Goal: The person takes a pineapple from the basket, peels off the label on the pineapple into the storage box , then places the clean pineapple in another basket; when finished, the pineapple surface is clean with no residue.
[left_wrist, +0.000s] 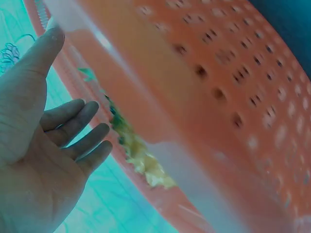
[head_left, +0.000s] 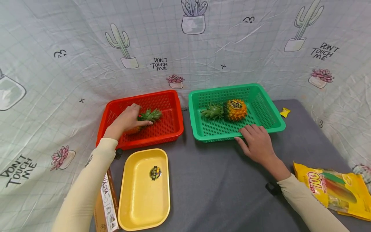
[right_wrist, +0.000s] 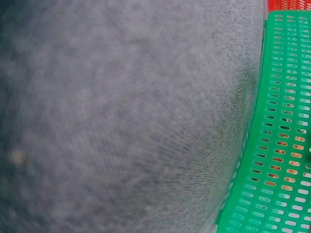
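Note:
My left hand (head_left: 128, 119) reaches into the red basket (head_left: 171, 135), over a small pineapple (head_left: 152, 115) with green leaves. In the left wrist view the fingers are spread and loosely bent, with the pineapple (left_wrist: 141, 158) beside the fingertips, partly hidden by the basket wall. My right hand (head_left: 256, 143) rests at the front rim of the green basket (head_left: 200, 135), its fingers over the edge and its thumb outside. Inside the green basket lies another pineapple (head_left: 236, 110), orange with a dark label. The right wrist view shows the basket's slotted wall (right_wrist: 277, 141) but no hand.
A yellow tray (head_left: 145, 199) with a sticker stands in front of the red basket, beside a pasta box (head_left: 108, 203) under the left forearm. A yellow bag (head_left: 333, 190) lies near the right forearm. A small yellow packet (head_left: 285, 112) sits right of the green basket.

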Available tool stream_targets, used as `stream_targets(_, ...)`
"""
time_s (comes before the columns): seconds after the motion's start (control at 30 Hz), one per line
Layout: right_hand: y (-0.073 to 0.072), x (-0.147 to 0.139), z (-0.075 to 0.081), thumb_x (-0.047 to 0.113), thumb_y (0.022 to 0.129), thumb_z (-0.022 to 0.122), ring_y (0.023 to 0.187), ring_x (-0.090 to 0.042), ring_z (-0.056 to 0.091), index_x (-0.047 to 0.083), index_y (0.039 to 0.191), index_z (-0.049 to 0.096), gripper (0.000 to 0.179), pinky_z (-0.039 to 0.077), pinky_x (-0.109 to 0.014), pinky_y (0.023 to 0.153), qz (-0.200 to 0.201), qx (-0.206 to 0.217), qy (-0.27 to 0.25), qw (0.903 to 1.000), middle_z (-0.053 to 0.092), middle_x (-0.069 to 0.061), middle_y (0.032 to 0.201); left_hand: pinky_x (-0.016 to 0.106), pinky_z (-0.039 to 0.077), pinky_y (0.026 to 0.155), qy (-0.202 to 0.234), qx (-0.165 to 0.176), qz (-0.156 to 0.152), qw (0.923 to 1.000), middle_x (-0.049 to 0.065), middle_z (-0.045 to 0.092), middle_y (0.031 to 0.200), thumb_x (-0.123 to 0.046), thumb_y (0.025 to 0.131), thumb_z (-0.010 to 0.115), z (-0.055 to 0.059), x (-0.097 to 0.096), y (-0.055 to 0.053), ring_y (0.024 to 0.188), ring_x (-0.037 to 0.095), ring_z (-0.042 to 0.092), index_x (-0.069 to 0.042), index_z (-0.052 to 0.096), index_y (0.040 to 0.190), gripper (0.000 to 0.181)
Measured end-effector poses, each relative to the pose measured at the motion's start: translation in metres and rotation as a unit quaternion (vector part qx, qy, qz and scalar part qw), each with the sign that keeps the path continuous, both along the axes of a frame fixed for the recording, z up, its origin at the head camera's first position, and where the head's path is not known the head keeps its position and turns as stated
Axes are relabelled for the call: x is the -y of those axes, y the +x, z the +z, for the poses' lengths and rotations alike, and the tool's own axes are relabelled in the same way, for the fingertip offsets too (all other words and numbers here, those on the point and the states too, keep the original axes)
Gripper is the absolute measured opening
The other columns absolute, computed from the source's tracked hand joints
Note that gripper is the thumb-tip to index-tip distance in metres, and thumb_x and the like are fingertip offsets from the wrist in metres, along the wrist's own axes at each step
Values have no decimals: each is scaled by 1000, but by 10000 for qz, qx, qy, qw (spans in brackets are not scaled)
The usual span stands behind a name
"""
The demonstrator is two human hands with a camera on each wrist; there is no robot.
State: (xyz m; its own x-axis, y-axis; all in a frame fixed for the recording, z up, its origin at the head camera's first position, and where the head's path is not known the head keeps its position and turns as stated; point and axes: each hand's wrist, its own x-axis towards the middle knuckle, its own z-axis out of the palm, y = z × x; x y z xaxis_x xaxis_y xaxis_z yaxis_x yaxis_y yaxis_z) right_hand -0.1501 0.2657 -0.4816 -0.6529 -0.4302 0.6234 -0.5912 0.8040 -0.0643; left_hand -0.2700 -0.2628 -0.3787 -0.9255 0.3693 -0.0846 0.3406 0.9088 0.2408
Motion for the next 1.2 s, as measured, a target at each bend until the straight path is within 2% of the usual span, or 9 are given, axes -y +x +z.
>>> stream_targets(0.1,0,0,-1,45,110,51,90,-41,60,2,109,68,46,43,-56,73,-2,-4,-10,10000,65,-15,101,55,44,100,108,-48,-50,9999,25,53,120,-52,92,81,-1,-7,0,109,40,51,12,53,133,82)
stream_targets(0.23,0,0,-1,45,110,51,92,-41,60,1,109,69,47,44,-56,74,-22,24,-13,10000,65,-15,102,52,45,97,269,-149,-149,9994,23,54,117,-52,91,82,2,-20,2,105,36,51,9,54,131,78)
stream_targets(0.43,-1,0,-3,47,110,49,90,-41,60,2,108,69,50,43,-56,73,-2,-78,-47,10000,65,-16,101,53,44,107,483,-242,-374,9978,23,57,131,-53,93,79,8,-45,9,118,37,52,7,53,141,81)
stream_targets(0.53,-1,0,-3,49,110,48,88,-41,60,1,107,69,52,43,-55,71,9,-146,-71,9999,65,-16,100,52,43,110,553,-292,-459,9970,20,58,136,-50,95,78,10,-57,12,124,36,52,4,53,144,77)
stream_targets(0.77,-1,0,-3,48,110,49,89,-41,60,1,107,69,51,43,-55,72,11,-122,-78,9999,65,-16,100,48,46,109,616,-556,-822,9932,15,58,137,-41,98,77,17,-92,19,124,32,54,-1,55,144,65)
stream_targets(1.0,-1,0,-4,48,111,48,87,-40,60,1,106,68,51,43,-55,71,60,-235,-126,9996,64,-15,98,44,48,104,763,-675,-1136,9883,13,58,132,-39,99,76,26,-127,18,118,28,54,-2,56,142,61)
stream_targets(1.2,-1,0,-3,49,111,46,88,-40,59,2,107,67,52,43,-55,72,39,-140,-101,9998,64,-15,99,43,45,109,920,-565,-1481,9831,15,54,146,-35,101,74,25,-155,15,130,28,53,-1,49,152,67)
